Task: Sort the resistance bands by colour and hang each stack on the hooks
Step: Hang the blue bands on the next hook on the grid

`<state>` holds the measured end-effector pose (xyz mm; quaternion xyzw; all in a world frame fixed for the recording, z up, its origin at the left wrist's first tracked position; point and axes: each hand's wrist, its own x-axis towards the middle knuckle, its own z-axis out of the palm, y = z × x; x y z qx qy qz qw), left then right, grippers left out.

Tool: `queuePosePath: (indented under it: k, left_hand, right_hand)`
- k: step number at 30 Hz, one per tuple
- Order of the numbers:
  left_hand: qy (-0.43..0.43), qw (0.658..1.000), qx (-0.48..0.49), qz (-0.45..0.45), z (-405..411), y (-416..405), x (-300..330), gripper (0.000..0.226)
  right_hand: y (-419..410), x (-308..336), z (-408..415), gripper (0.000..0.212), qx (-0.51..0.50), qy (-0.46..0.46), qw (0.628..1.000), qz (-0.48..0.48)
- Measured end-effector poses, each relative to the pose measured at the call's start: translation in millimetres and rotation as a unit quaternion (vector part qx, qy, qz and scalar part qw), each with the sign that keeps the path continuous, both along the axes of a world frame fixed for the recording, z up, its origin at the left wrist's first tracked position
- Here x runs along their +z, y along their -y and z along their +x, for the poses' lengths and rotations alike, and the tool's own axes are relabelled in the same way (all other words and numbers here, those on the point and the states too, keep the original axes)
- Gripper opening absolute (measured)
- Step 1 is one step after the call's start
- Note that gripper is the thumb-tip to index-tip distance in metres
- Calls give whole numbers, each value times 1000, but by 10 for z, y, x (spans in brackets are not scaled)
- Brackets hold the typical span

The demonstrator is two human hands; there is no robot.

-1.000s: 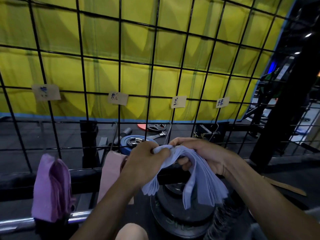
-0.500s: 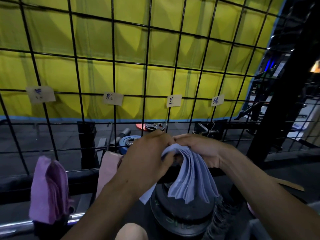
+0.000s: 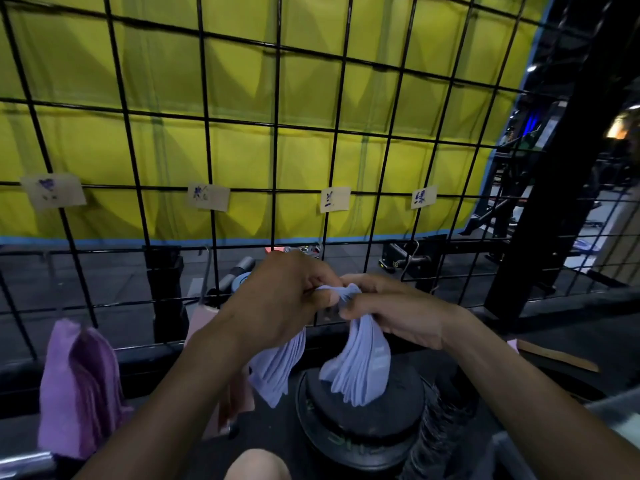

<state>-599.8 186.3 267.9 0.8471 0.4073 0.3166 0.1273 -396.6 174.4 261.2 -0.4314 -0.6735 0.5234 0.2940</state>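
up close, the left hand (image 3: pixel 277 299) and the right hand (image 3: pixel 391 310) both grip the folded top of a stack of pale blue resistance bands (image 3: pixel 360 362) in front of a black wire grid (image 3: pixel 277 133).

the stack's two ends hang over dark weight plates (image 3: pixel 360 427). a purple stack (image 3: pixel 79 382) hangs on the grid at lower left, with a pink stack (image 3: pixel 199 320) beside it, partly behind the left forearm. four paper labels (image 3: pixel 335 199) line the grid before a yellow curtain (image 3: pixel 242 81).

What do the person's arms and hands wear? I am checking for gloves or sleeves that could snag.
Nothing visible: the left hand and right hand are bare, with no gloves, rings or watch showing. Both forearms are bare too, with no sleeve in view.
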Motion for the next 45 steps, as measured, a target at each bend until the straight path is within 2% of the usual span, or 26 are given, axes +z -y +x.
queuePosePath:
  k: [2, 9, 12, 15, 17, 20, 23, 24, 28, 31, 36, 39, 42, 45]
  left_hand:
    - [-8, 1000, -4, -3, 11, -19, 21, 9]
    - [-22, 999, -18, -21, 28, -67, 78, 10]
    - [-56, 998, -15, -6, 63, -65, 110, 10]
    - [-73, 997, -20, 22, 71, -93, 148, 11]
    - [-79, 996, -11, 41, 74, -112, 161, 10]
    - [-73, 995, 11, 66, 97, -109, 110, 9]
    - [-61, 994, -5, 93, 40, -130, 20, 9]
    - [-55, 993, -17, 101, 6, -140, -8, 10]
    - [-38, 991, -58, 113, -80, -121, -80, 13]
    - [-35, 992, -79, 97, -126, -88, -97, 18]
    - [-46, 992, -52, 108, -95, -17, -142, 23]
    - [-41, 992, -47, 111, -63, -15, -141, 22]
    - [-25, 993, -49, 108, -64, -26, -146, 20]
    - [7, 994, -49, 102, -88, -11, -182, 18]
  right_hand:
    - [18, 32, 5, 27, -7, -20, 1000, 1]
    - [-16, -108, 32, 24, -44, -67, 996, 31]
    - [8, -112, 19, 19, -48, -81, 995, 42]
    - [-14, -90, -33, 24, -79, -94, 991, 49]
    - [-40, -100, -63, 13, -101, -85, 989, 60]
    - [-38, -158, -91, 23, -77, -71, 991, 77]
    - [15, -204, -96, 43, -60, -82, 990, 94]
    - [30, -227, -98, 43, -57, -77, 989, 109]
    - [62, -284, -118, 12, -61, -58, 986, 144]
    - [50, -316, -104, 20, -70, -39, 984, 160]
    - [50, -349, -100, 11, -78, -33, 980, 182]
    - [62, -353, -108, 14, -77, -31, 982, 172]
    - [90, -374, -110, 29, -79, -14, 987, 141]
    - [108, -379, -95, 28, -87, -45, 992, 82]
